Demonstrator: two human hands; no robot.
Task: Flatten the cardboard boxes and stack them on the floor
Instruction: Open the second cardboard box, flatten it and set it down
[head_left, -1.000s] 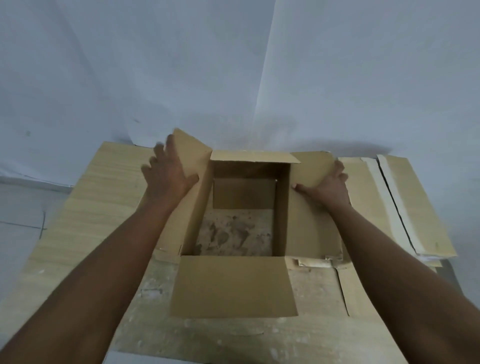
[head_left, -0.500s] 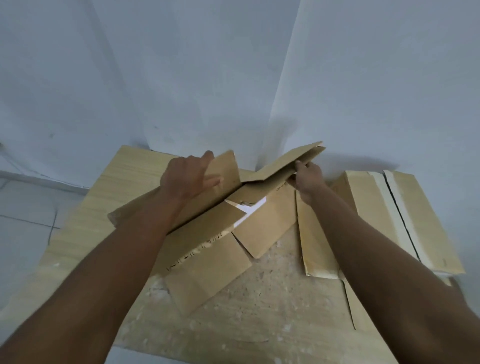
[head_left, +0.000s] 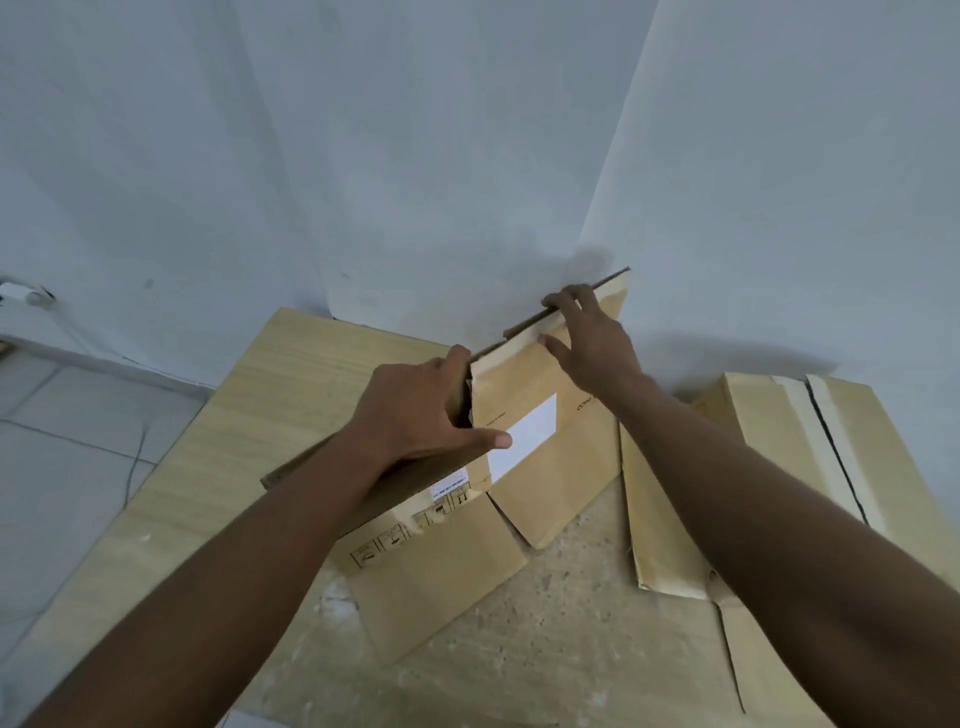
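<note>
A brown cardboard box (head_left: 550, 483), collapsed nearly flat and tilted up on edge, stands on the wooden table (head_left: 260, 415). A white label and printed symbols show on its near face. My left hand (head_left: 421, 410) grips its left upper edge, thumb across the front near the label. My right hand (head_left: 587, 338) holds the raised top edge near the wall corner, fingers hooked over it. Loose flaps hang down toward me onto the table.
A closed taped cardboard box (head_left: 810, 447) sits at the right of the table. A flat cardboard piece (head_left: 660, 535) lies between it and the held box. White walls meet in a corner behind. Grey tiled floor (head_left: 67, 457) lies to the left.
The open upright box has been folded flat and raised on edge. Both hands went from pressing the side flaps to gripping its top edge, and the view turned right.
</note>
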